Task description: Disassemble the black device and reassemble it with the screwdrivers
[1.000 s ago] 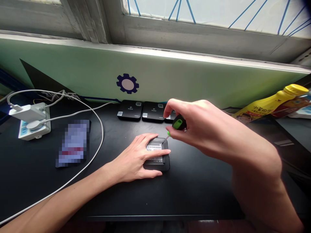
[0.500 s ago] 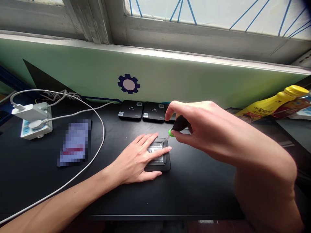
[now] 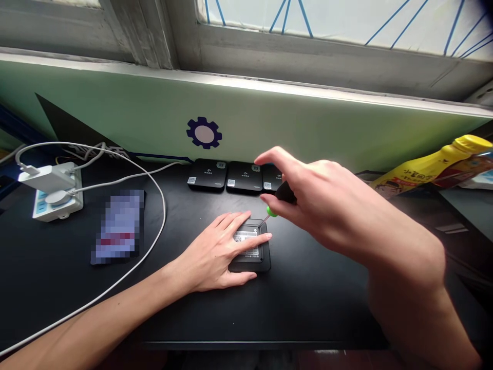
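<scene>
A small flat black device (image 3: 246,266) lies label side up on the dark table. My left hand (image 3: 217,252) rests flat across it with fingers spread, covering its left part and some of the white label (image 3: 250,244). Above and to the right, my right hand (image 3: 316,200) is closed around a screwdriver (image 3: 284,194) with a dark handle and a green collar. The index finger is lifted off the handle. The thin shaft slants down to the device's upper right corner, where the tip meets the casing. Any screw there is too small to make out.
Along the green panel (image 3: 288,133) stand three black boxes (image 3: 208,176) in a row. At left are a power strip (image 3: 57,205), white cables (image 3: 164,205) and a pixelated blue object (image 3: 119,226). A yellow bottle (image 3: 431,167) leans at right.
My right hand has turned about the screwdriver, its index finger has come away and its wrist has shifted left. The left hand and the device stay put.
</scene>
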The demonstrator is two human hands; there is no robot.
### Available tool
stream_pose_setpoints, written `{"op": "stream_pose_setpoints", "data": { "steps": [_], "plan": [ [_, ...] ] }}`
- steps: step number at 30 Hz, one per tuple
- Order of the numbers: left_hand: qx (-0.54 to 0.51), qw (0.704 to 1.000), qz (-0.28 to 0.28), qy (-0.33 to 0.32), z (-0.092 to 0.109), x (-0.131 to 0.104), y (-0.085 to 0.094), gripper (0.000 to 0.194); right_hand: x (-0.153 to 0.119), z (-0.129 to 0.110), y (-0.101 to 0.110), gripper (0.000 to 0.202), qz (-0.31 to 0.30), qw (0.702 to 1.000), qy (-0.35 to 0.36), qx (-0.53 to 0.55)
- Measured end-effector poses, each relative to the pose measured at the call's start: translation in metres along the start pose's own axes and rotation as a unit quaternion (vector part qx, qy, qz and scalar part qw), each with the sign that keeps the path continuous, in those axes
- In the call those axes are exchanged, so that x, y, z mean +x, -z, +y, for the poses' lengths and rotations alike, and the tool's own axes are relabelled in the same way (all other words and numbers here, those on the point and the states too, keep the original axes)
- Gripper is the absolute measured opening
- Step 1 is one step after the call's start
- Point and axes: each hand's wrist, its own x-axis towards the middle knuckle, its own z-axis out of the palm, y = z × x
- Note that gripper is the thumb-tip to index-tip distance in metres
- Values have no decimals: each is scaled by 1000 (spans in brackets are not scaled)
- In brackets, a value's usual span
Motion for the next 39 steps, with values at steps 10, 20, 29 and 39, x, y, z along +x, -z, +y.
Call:
{"op": "stream_pose_setpoints", "data": {
  "steps": [10,20,29,39],
  "plan": [
    [-5,1000,-8,5,0,0,1,85,-2,-1,2,39,1,1000,10,-6],
    [-31,999,8,11,-1,-1,-1,85,2,-5,-3,58,39,995,9,-95],
    [-35,999,-8,11,-2,0,0,84,-8,-1,2,67,22,1000,10,1],
    [-32,999,-1,10,-1,-1,0,84,2,-3,2,57,18,999,1,-43]
  ]
}}
